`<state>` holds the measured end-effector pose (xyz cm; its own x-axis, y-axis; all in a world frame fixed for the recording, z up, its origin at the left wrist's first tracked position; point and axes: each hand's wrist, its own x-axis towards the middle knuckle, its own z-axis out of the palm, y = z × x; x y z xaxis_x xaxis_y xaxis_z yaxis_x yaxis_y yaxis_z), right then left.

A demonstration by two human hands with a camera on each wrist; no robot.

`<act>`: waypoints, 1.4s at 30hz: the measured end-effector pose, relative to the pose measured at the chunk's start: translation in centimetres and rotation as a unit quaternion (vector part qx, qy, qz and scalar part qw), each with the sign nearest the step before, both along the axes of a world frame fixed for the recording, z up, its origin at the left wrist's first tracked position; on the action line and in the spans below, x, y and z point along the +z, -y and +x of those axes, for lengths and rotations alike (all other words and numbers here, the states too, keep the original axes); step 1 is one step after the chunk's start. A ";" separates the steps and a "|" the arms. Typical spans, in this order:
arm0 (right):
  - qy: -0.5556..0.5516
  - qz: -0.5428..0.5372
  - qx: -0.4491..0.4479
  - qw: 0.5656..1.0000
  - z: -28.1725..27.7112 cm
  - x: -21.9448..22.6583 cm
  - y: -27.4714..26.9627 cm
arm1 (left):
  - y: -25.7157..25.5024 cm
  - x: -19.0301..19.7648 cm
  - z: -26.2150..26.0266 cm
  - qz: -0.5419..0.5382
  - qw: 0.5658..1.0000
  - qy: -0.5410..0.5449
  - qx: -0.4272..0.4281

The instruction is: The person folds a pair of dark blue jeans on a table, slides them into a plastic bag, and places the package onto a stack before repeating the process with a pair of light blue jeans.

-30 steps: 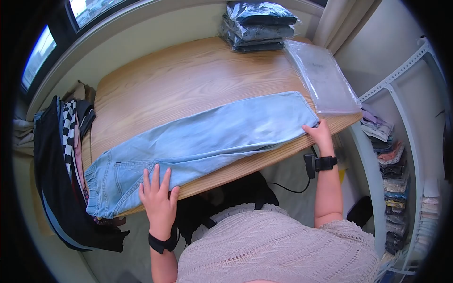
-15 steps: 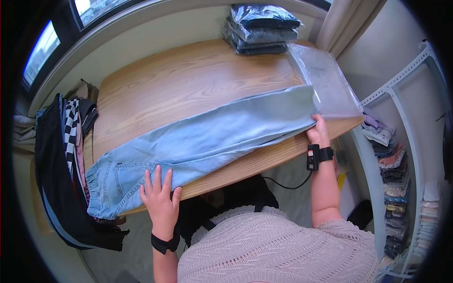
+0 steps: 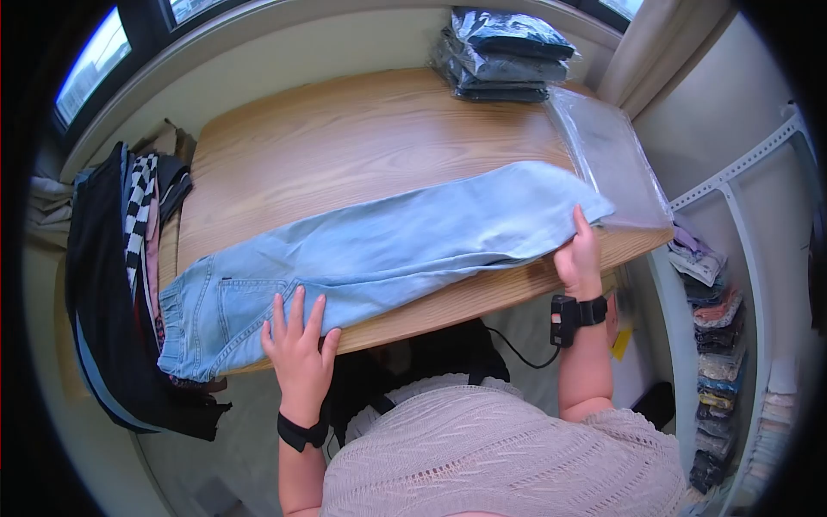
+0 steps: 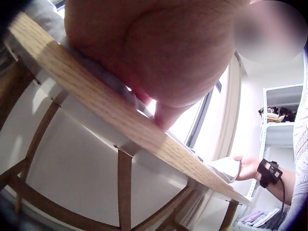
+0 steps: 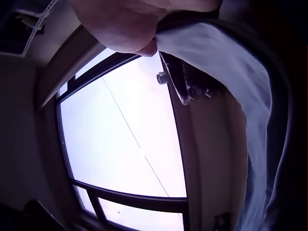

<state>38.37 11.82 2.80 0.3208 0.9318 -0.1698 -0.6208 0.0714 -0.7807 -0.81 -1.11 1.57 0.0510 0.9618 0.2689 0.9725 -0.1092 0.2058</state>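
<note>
**Leg hem comes up off the table**

Closest to the person, the left hand (image 3: pixel 300 353) lies flat, fingers straight and spread, pressing the seat of the pale blue jeans (image 3: pixel 379 250) against the near edge of the table (image 3: pixel 345 146); it has scarcely moved in the last second; the waistband hangs over the table's end just beyond that hand. Out at the far end, the right hand (image 3: pixel 579 254) has changed its hold: a second ago it rested on the hem lying flat, and now its fingers are pinched on the hem and the cloth there has lifted and bunched above the board; the right wrist view shows the denim (image 5: pixel 231 62) caught under the thumb. I'd judge the leg is being drawn up for a fold toward the pinned end. Just past the right hand lies a clear plastic bag (image 3: pixel 616 164); farther off, a stack of bagged clothes (image 3: pixel 504 52).
</note>
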 end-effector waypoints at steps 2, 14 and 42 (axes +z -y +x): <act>0.156 0.035 0.006 0.987 -2.0 1.5 1.1 | 0.0 -0.1 0.0 0.002 1.000 -0.002 0.003; 0.822 0.130 0.234 0.503 -13.7 -1.2 4.2 | 0.0 -0.5 -0.2 0.005 1.000 -0.014 0.006; 0.848 0.164 0.385 0.325 -6.6 0.1 -8.7 | 0.1 -0.4 -0.2 0.000 1.000 -0.009 0.004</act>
<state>31.81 20.47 2.86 -0.6561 0.7254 -0.2082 0.7502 0.6568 -0.0757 -1.04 -1.16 1.13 0.0485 0.9622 0.2679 0.9768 -0.1017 0.1884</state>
